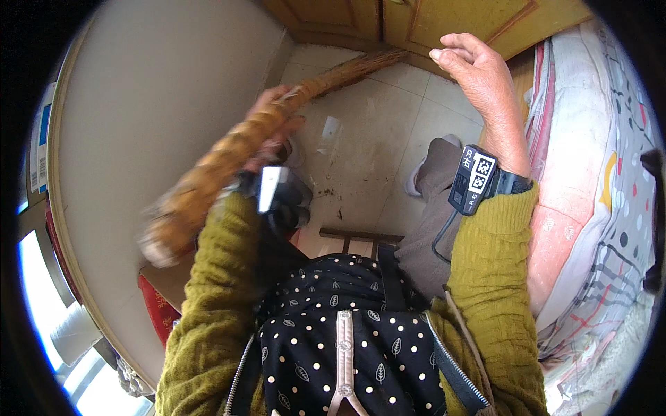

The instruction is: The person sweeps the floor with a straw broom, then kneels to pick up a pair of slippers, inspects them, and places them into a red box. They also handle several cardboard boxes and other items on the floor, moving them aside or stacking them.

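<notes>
A straw broom, bound along its thick handle, slants across the view from lower left to upper right. My left hand grips it around the middle and is blurred. The broom's far end lies near the foot of the wooden cabinet doors. My right hand is raised at the upper right in front of the cabinet, fingers curled and apart, with nothing in it. Small dark debris lies on the tiled floor between my feet.
A pale wall stands at the left, a wooden cabinet at the top. Stacked bedding fills the right side. A dark wooden bar is close before me, and a red patterned item is at lower left.
</notes>
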`<state>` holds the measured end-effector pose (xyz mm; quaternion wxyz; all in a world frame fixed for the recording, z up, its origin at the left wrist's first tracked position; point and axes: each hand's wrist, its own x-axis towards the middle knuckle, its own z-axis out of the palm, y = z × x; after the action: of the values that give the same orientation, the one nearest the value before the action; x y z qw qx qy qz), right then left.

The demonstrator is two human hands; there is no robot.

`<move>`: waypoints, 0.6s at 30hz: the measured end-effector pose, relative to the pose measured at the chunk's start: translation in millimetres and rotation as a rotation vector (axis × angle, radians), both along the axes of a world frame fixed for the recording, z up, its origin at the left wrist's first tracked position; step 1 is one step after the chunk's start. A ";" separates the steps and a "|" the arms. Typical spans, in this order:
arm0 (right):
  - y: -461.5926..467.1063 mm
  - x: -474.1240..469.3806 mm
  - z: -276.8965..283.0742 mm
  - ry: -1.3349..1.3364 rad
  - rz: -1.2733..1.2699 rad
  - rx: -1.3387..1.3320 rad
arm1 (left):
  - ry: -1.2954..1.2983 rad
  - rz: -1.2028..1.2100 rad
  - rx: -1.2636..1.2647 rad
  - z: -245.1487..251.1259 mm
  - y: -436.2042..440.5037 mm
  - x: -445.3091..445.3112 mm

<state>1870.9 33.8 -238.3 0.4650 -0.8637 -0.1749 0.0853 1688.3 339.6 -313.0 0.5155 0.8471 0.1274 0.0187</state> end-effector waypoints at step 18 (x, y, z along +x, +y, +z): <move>-10.3 2.0 3.2 0.012 -0.100 0.066 | -0.173 -0.342 -0.149 68.2 -40.8 -21.4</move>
<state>1872.9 23.4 -235.1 0.4980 -0.8549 -0.1318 0.0612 1666.9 298.8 -244.8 0.5815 0.8112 -0.0620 -0.0057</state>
